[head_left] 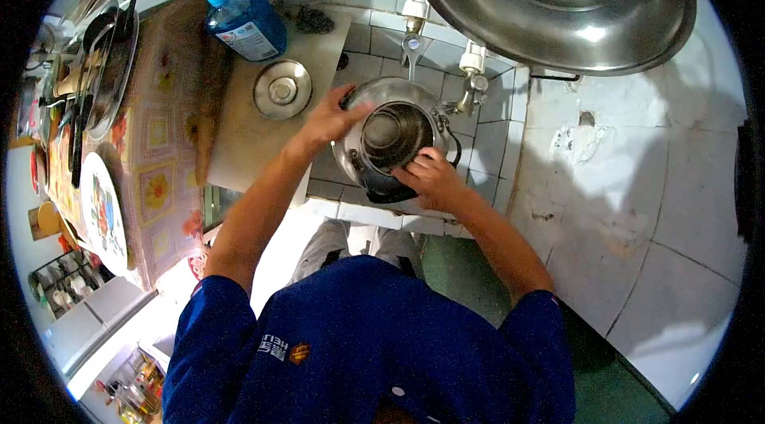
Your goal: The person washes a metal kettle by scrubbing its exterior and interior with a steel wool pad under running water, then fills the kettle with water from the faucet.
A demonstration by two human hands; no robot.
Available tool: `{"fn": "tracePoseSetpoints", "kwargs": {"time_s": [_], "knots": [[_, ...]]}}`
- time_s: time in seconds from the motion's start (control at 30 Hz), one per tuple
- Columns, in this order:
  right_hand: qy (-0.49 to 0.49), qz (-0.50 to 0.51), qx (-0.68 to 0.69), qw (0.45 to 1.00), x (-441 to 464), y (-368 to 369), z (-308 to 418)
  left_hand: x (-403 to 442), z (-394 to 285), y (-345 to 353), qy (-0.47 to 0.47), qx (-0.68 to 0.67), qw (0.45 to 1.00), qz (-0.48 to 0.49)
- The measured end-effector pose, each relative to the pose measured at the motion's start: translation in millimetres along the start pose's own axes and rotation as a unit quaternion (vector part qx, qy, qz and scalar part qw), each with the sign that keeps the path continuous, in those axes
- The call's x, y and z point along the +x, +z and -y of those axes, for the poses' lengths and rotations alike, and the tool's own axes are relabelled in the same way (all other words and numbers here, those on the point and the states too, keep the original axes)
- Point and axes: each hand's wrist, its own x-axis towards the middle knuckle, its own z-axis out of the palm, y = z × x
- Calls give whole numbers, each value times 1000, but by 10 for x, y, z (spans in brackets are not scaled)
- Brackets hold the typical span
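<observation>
Observed from beside the sink: metal kettle [347, 157], rounded and dully reflective, inside the tiled basin [488, 137]; its mouth is a wide circle, interior mottled grey. Left hand [339, 119]: thumb and fingers spread against the kettle's left side. Right hand [433, 179]: fingers bent over the near right of the mouth; whether they pinch the rim, I cannot tell. Beyond the kettle, a metal-and-white tap [413, 25] runs a thin stream down towards it. Left of the kettle, on a smooth pale tabletop [247, 121]: shiny metal disc [282, 90], centre raised; farther off, blue translucent pump bottle [247, 23], beside dark, tangled scrubber [314, 20].
</observation>
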Motion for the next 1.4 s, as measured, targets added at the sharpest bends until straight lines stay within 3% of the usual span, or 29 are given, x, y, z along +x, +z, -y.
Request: {"fn": "tracePoseSetpoints", "kwargs": {"time_s": [0.03,0.1,0.17,0.27,0.33,0.5,0.6,0.67,0.77,0.9,0.93,0.97,1.0,1.07,1.27,1.4], "knots": [[-1,-1,0,1000,-2,3,-10,-11,57,-8,0,1,1000,-1],[-2,4,-9,1000,-24,14,8,-40,204,-32,-88,-261,961,-10],[-4,4,-6,1000,-46,-12,18,-31,273,-74,-76,-284,955,46],[0,13,2,1000,-101,-94,83,-12,258,29,-130,-267,954,-29],[10,21,8,1000,-148,-128,109,40,183,54,-188,-407,892,63],[9,21,-14,1000,-275,49,35,180,313,93,-164,-426,886,78],[48,59,-31,997,-316,289,-9,100,272,54,-175,-349,920,11],[70,69,-33,995,-315,416,-68,2,218,67,-142,-201,958,-146],[39,42,-27,998,-328,701,-100,-111,95,37,-82,-116,973,-180],[20,91,-27,995,-117,815,-67,-333,-150,60,-28,-32,974,-225],[33,154,-31,987,-74,792,-78,-355,-167,70,4,-42,970,-240],[38,149,-29,988,-26,836,-78,-391,-193,84,36,-53,965,-254],[64,50,66,995,12,884,-85,-516,-466,120,40,-39,962,-269],[29,-46,73,996,51,945,-167,-604,-520,152,58,-16,959,-278],[4,-43,-4,999,147,1089,-356,-851,-540,301,186,53,938,-287],[-3,-52,-19,998,241,1178,-509,-954,-483,448,213,101,924,-301]]}}
